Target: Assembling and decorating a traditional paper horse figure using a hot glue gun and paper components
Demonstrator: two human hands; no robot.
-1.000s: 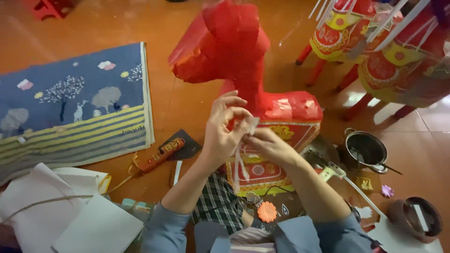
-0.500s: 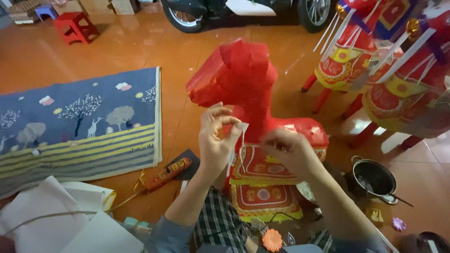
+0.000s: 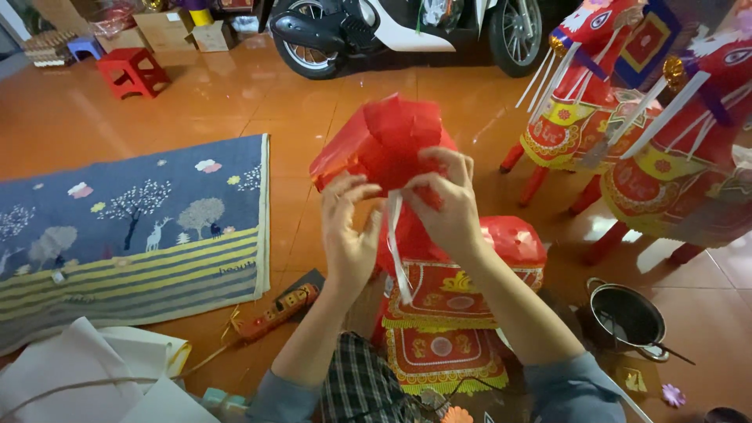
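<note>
Left hand: you are pinching the white paper strip near its top.
Right hand: you are pinching the strip's top against the red paper horse.
Horse: it is standing on the floor.

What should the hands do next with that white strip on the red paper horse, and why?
Probably press the top end of the white strip down onto the red paper horse. Both the left hand and the right hand pinch it at the horse's neck, while the rest dangles loose, so it does not look fastened yet.
</note>
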